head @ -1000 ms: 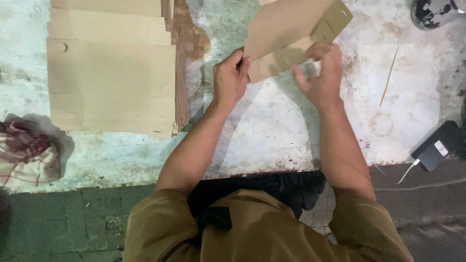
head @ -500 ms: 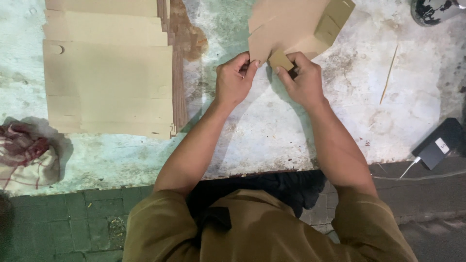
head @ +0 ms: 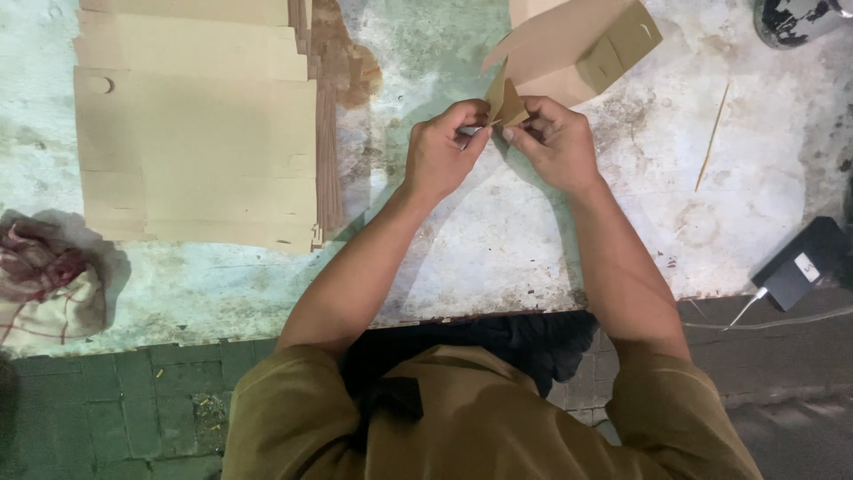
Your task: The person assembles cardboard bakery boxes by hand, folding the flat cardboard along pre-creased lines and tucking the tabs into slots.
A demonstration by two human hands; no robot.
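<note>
A brown cardboard box blank point(head: 577, 49) is partly folded and lifted off the worn table point(head: 498, 240) at the top centre. My left hand point(head: 442, 151) pinches a small corner flap of it from the left. My right hand point(head: 558, 142) grips the same flap from the right, the fingertips of both hands meeting at the fold. The far end of the blank runs out of the frame at the top.
A stack of flat cardboard blanks point(head: 195, 133) lies on the table's left half. A thin wooden stick point(head: 711, 138) rests at the right. A black charger with a white cable point(head: 800, 262) sits at the right edge, a checked cloth point(head: 44, 284) at the left edge, a dark round object point(head: 800, 18) top right.
Both hands have come together at the blank's lower corner. The blank has been folded further and turned, rising toward the top of the view.
</note>
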